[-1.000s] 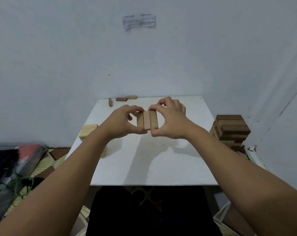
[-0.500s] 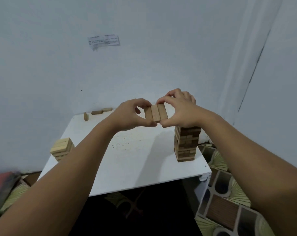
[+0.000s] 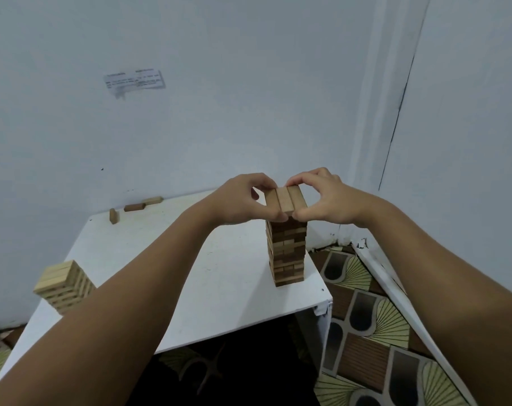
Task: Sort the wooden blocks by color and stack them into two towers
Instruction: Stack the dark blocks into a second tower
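**Inspector:** Brown blocks first. Count them.

**Assistant:** Three held side by side as one row (image 3: 284, 200), level with the top of the dark tower (image 3: 287, 253). Whether the row already rests on the tower cannot be told; the fingers cover the joint. The layers of the tower are too fine to count.

**Inspector:** Hands?

**Assistant:** Two. Left hand (image 3: 240, 200) pinches the row from its left side, thumb at the near end, fingers curled over the far end. Right hand (image 3: 326, 197) pinches it from the right side in the same manner. Both grip the row.

**Inspector:** Towers?

**Assistant:** Two. The dark one stands near the right front corner of the table (image 3: 234, 288). The pale tower (image 3: 62, 285) stands at the left edge, lower, partly hidden by the left forearm. They are well apart.

**Inspector:** Loose pieces?

**Assistant:** Three at the far left corner, by the wall: one upright block (image 3: 113, 215), one dark block lying flat (image 3: 134, 207), one lighter block (image 3: 152, 200) lying just beside it.

**Inspector:** Anything else?

**Assistant:** One paper note (image 3: 134, 81) stuck on the wall. Patterned floor tiles (image 3: 374, 332) right of the table.
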The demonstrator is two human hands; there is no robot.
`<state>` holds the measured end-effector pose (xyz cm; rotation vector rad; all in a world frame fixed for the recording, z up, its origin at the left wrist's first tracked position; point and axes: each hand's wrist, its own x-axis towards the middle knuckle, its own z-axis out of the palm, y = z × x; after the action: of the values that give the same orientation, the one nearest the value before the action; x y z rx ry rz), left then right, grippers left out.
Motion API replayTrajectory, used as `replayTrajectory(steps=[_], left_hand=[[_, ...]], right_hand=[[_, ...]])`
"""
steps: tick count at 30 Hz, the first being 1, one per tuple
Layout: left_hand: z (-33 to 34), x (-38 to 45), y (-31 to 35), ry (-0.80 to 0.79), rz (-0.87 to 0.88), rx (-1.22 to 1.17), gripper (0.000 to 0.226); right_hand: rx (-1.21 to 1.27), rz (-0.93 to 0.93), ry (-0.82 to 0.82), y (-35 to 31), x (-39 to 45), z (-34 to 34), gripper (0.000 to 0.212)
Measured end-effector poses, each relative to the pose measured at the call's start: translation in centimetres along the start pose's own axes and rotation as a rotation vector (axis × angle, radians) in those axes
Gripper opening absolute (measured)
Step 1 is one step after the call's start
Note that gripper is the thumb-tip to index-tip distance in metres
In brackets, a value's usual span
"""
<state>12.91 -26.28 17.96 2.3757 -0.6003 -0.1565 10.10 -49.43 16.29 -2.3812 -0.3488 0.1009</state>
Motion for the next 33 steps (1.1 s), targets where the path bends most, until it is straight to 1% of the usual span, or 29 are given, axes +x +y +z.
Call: replayTrajectory(steps=[7,16,18,22,23,24,27,33], left_hand=[[0.9,0.3,-0.3,-0.026,-0.035,-0.03,0.055],[1.4,0.2,-1.0,-0.047,-0.069,-0.049,0.059],[1.5,-0.1,-1.4,-0.047,-0.08,-0.086,0.064],[1.7,-0.9,-2.0,-0.05,-0.12,-0.195,0.093],[1.8,-1.0,-2.2,-0.046,-0.126,-0.209,0.093],[1.9,-1.1,-2.3,-0.042,-0.127,-0.22,0.088],[2.3,-1.3,-2.7,-0.032,-0.127,-0.271,0.069],[2.7,-0.9,-2.9,-0.016,-0.123,-0.296,0.067]], right_hand=[[0.082,0.023,-0.055,1.0,0.1,0.2,0.072],[0.108,0.041,-0.111,1.6,0.3,0.7,0.076],[0.127,0.043,-0.123,1.9,0.3,0.9,0.077],[0.215,0.017,-0.107,2.6,0.1,1.5,0.089],[0.24,0.014,-0.102,2.8,0.1,1.6,0.091],[0.261,0.014,-0.103,3.1,0.1,1.7,0.09],[0.293,0.012,-0.12,3.5,0.3,2.1,0.081],[0.32,0.016,-0.123,3.6,0.7,2.4,0.074]])
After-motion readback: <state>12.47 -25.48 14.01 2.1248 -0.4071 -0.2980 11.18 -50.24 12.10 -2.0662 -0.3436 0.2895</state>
